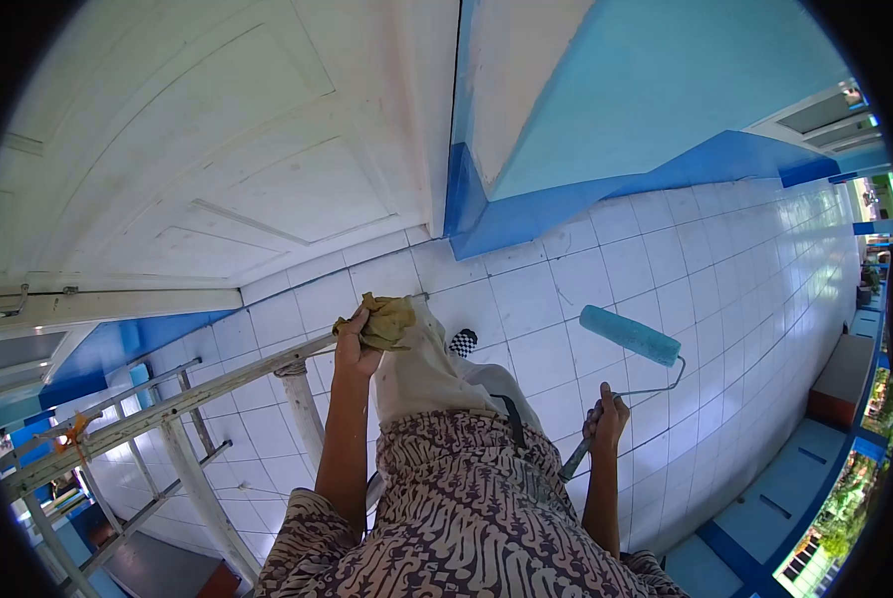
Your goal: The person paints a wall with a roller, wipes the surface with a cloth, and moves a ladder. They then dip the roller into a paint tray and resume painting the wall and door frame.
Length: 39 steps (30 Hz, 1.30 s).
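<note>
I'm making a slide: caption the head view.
Right hand holding a blue paint roller, left hand a yellowish cloth, above a white-tiled floor.

Left fingers point(352, 327) hold a yellowish cloth point(390, 325), right fingers point(608, 401) a paint roller point(630, 336).

No text, label, brand, number or sign could be read anywhere, from upper left of the frame to lower right.
</note>
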{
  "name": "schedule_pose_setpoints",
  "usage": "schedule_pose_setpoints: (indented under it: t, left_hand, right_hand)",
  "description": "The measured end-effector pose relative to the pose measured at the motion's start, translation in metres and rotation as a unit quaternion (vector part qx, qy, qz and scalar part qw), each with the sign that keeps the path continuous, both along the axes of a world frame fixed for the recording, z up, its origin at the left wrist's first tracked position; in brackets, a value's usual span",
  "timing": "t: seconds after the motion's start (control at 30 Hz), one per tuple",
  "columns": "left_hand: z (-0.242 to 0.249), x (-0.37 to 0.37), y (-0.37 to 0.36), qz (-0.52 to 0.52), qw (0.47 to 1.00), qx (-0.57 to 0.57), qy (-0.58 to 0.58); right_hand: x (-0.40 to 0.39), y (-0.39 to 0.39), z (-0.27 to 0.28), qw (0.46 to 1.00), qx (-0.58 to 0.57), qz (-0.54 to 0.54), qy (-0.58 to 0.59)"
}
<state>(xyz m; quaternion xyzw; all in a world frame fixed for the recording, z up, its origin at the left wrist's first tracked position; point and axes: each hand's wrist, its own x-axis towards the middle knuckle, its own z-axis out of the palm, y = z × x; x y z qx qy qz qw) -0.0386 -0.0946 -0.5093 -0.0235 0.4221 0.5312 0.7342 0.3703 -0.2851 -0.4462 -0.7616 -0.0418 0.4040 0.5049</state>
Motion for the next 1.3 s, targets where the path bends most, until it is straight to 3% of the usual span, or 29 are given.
schedule_pose_setpoints:
  t: [0.07,0.23,0.43,0.5,0.57,0.67,0.77,0.8,0.83,0.9,0.97,1.03,1.07,1.13,1.3]
  left_hand:
    - [-0.033,-0.004,-0.005,0.013,1.000,-0.001,0.018]
    - [-0.042,0.008,-0.028,0.052,0.995,-0.047,0.077]
    - [-0.076,0.027,-0.081,0.127,0.984,-0.110,0.050]
    - [-0.118,0.029,-0.106,0.065,0.988,-0.122,0.067]
    - [-0.117,0.056,-0.113,0.088,0.979,-0.171,0.063]
    - [-0.140,0.092,-0.116,0.048,0.988,-0.143,0.007]
    - [-0.189,0.130,-0.097,0.043,0.981,-0.170,0.077]
    - [-0.213,0.141,-0.090,-0.009,0.973,-0.109,0.202]
    - [-0.239,0.153,-0.083,-0.063,0.944,-0.050,0.319]
    - [-0.274,0.173,-0.054,-0.219,0.826,-0.045,0.518]
    - [-0.316,0.199,-0.035,-0.236,0.798,-0.018,0.555]
    - [-0.411,0.220,-0.029,-0.127,0.708,0.111,0.686]
    - [-0.432,0.224,-0.018,-0.124,0.712,0.097,0.685]
    - [-0.456,0.236,0.002,-0.180,0.766,-0.096,0.610]
    - [-0.530,0.258,0.051,-0.163,0.817,-0.169,0.526]
  right_hand:
    - [0.008,0.005,-0.007,1.000,-0.006,0.009,0.006]
    - [0.035,0.021,-0.029,0.999,-0.017,0.043,0.028]
    - [0.058,0.036,-0.052,0.994,-0.023,0.063,0.084]
    - [0.065,0.036,-0.062,0.989,-0.036,0.085,0.112]
    - [0.072,0.039,-0.075,0.988,-0.045,0.091,0.114]
    - [0.085,0.047,-0.104,0.985,-0.064,0.101,0.122]
    - [0.092,0.062,-0.147,0.983,-0.096,0.095,0.122]
    - [0.094,0.067,-0.168,0.980,-0.103,0.102,0.134]
    - [0.099,0.070,-0.190,0.977,-0.113,0.109,0.143]
    - [0.102,0.082,-0.229,0.973,-0.137,0.111,0.152]
    - [0.106,0.094,-0.262,0.967,-0.172,0.119,0.143]
    - [0.112,0.100,-0.304,0.962,-0.190,0.138,0.142]
    - [0.113,0.102,-0.327,0.959,-0.194,0.140,0.150]
    - [0.115,0.108,-0.362,0.956,-0.207,0.141,0.153]
    - [0.121,0.120,-0.430,0.954,-0.210,0.148,0.157]
